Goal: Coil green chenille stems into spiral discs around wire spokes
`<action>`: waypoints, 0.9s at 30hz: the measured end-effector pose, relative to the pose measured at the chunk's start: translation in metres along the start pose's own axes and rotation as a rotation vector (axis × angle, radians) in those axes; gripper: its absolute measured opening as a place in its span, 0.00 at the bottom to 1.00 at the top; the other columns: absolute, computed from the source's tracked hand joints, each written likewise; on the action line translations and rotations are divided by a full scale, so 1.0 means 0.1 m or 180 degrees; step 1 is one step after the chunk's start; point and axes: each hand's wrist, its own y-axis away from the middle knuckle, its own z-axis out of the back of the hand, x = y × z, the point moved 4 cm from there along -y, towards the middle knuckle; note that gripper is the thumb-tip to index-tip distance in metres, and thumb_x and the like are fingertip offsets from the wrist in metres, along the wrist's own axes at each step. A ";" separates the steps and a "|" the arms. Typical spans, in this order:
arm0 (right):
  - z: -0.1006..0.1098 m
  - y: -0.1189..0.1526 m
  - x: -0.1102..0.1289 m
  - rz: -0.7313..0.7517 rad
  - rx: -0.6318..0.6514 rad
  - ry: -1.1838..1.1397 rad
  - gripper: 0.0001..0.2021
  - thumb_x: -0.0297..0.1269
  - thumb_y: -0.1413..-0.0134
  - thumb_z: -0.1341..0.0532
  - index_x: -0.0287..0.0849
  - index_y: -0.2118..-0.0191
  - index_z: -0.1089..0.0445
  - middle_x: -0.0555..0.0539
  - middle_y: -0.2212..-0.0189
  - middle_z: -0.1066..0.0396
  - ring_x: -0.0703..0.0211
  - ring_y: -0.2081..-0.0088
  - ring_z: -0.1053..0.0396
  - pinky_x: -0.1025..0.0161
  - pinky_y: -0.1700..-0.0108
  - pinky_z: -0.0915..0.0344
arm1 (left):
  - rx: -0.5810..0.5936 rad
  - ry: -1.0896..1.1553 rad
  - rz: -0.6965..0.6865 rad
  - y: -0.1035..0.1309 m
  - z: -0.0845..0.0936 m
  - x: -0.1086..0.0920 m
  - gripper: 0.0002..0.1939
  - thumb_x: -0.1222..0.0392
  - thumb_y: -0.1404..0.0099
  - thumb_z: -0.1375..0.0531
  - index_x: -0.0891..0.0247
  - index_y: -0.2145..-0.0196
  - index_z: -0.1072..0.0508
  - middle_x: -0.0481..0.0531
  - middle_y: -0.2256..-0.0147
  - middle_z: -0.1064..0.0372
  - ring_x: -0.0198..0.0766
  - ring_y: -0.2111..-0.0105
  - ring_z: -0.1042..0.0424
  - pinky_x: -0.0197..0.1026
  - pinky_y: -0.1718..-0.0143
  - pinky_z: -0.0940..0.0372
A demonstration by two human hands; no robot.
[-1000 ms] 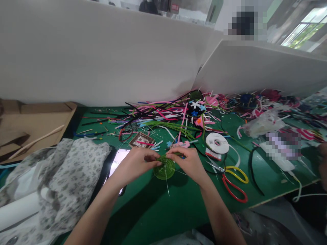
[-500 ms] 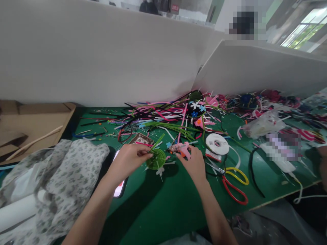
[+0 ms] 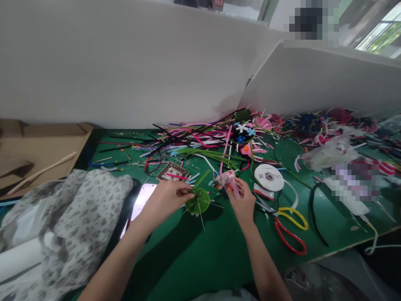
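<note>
My left hand (image 3: 171, 195) pinches the edge of a round green coil (image 3: 198, 201) wound from what look like pipe cleaners. Thin pale spokes stick out of the coil, and a loose green end points up and away from it. In my right hand (image 3: 243, 202) is a small pink hot glue gun (image 3: 227, 179), its fingers wrapped round the handle. The gun's nozzle points left and sits apart from the coil, above and to its right. Just beyond my left hand lies a small patterned square (image 3: 173, 172) with a pink strip on it.
Loose pipe cleaners (image 3: 200, 138) pile along the white partition (image 3: 125, 62). To the right are a white ribbon spool (image 3: 278, 179), scissors (image 3: 291, 243) with red and yellow handles, and a plastic bag (image 3: 332, 154). A lit phone (image 3: 142, 198), floral cloth (image 3: 90, 213) and cardboard box (image 3: 46, 142) are left.
The glue gun has drawn back to the right, leaving a wider gap to the coil. My left hand still holds the coil, and the white flower piece beneath it is now mostly hidden.
</note>
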 end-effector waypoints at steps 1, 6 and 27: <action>0.00 0.01 0.01 -0.0032 0.0037 -0.0044 0.17 0.42 0.47 0.39 0.43 0.52 0.33 0.41 0.56 0.27 0.50 0.56 0.29 0.52 0.53 0.31 | 0.0006 -0.0031 -0.0016 0.00 -0.01 -0.01 0.08 0.55 0.42 0.39 0.55 0.67 0.20 0.48 0.71 0.22 0.42 0.71 0.24 0.40 0.70 0.34; 0.00 0.06 0.08 -0.0041 0.0084 -0.0019 0.16 0.41 0.48 0.38 0.43 0.53 0.32 0.42 0.57 0.27 0.50 0.55 0.29 0.51 0.51 0.32 | 0.0053 -0.0098 -0.0089 -0.02 -0.05 -0.01 0.08 0.55 0.41 0.40 0.57 0.67 0.21 0.48 0.72 0.22 0.41 0.73 0.25 0.40 0.70 0.35; -0.01 0.08 0.15 0.0284 -0.0149 0.0249 0.11 0.39 0.50 0.36 0.44 0.59 0.30 0.45 0.63 0.25 0.54 0.62 0.28 0.57 0.57 0.32 | 0.0220 -0.0260 0.0064 -0.03 -0.07 -0.06 0.09 0.55 0.40 0.40 0.59 0.66 0.21 0.49 0.70 0.22 0.40 0.71 0.25 0.39 0.69 0.37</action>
